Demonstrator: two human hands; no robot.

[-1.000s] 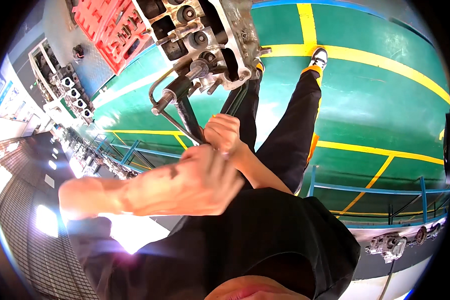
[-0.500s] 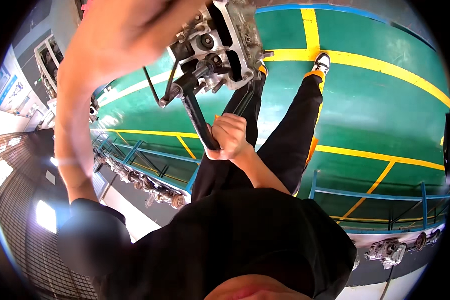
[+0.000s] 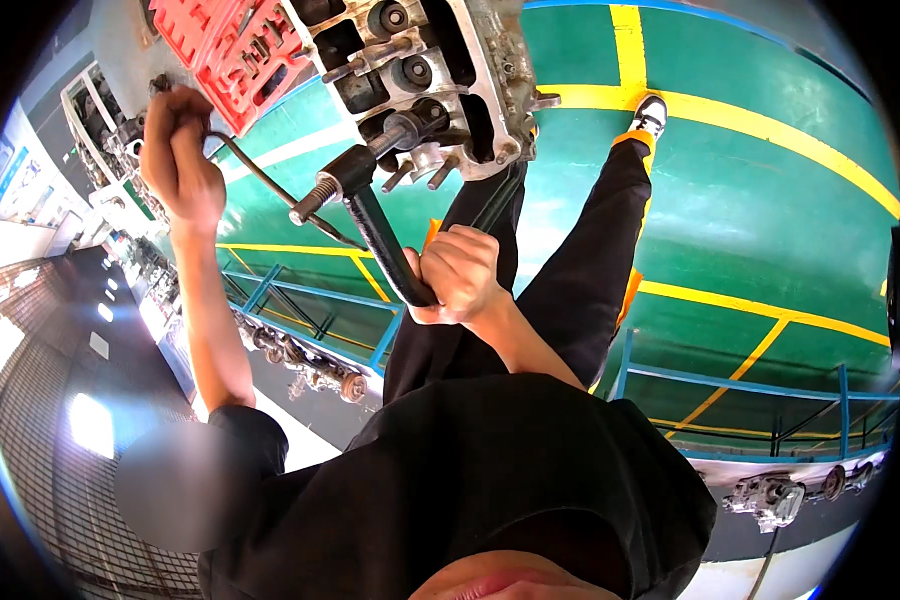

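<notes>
My left hand point(image 3: 178, 150) has dropped from the lens, fist closed near the red tray point(image 3: 232, 42); right hand point(image 3: 462, 272) grips the wrench handle point(image 3: 385, 250) (socket engaged on the engine block point(image 3: 440, 70), loosening apparently unfinished).

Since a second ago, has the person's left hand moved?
Yes. The left hand rose away from the right hand to the grey engine block's left edge, beside the red tray.

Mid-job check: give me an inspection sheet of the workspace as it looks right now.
Surface: green floor with yellow lines.
Job's things: grey engine block; black-handled wrench seated on it.
Clutter: red tool tray beside the block.
Grippers: right hand gripping the wrench handle; left hand closed by the block's edge, its hold unclear.
Cables: thin dark curved line under the block.
Surroundings: blue railings, engine parts below.
</notes>
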